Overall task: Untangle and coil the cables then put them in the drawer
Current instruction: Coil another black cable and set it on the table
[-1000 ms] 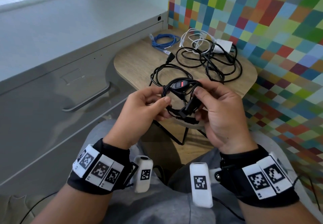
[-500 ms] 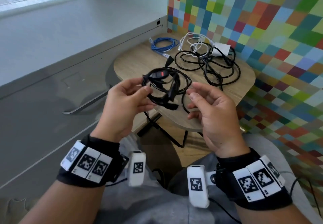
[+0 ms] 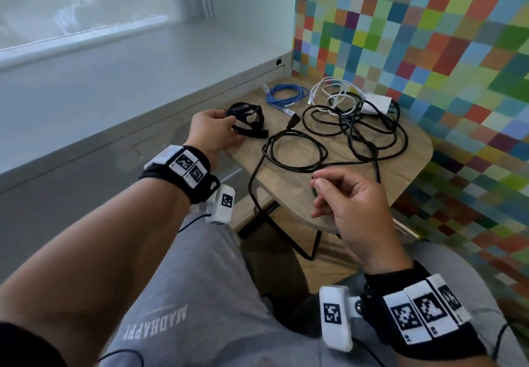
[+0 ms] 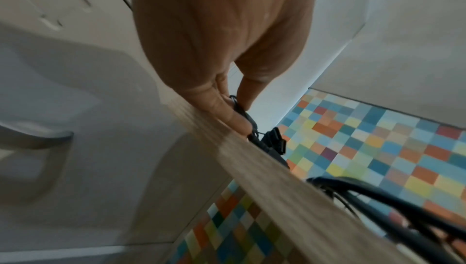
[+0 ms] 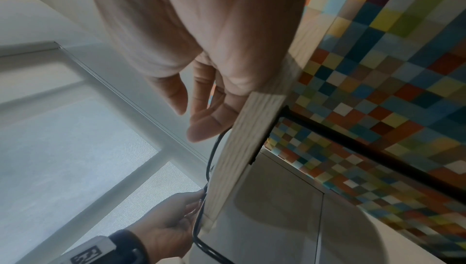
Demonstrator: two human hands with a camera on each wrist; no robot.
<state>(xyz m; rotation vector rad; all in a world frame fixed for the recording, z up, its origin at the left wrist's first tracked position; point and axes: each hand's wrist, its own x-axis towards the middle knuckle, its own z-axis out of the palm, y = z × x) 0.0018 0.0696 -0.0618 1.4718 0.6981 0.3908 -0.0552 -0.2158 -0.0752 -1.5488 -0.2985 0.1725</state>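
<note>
Head view: left hand (image 3: pixel 213 132) grips coiled black cable (image 3: pixel 247 119) on table (image 3: pixel 412 163).

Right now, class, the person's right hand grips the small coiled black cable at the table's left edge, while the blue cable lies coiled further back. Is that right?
Not quite: the left hand, not the right, grips the small coiled black cable at the table's left edge, as the head view shows. The right hand holds nothing. The blue cable does lie coiled further back.

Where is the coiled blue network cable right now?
In the head view, the coiled blue network cable lies at the far edge of the round wooden table, between the small black cable bundle and the white cable.
</note>
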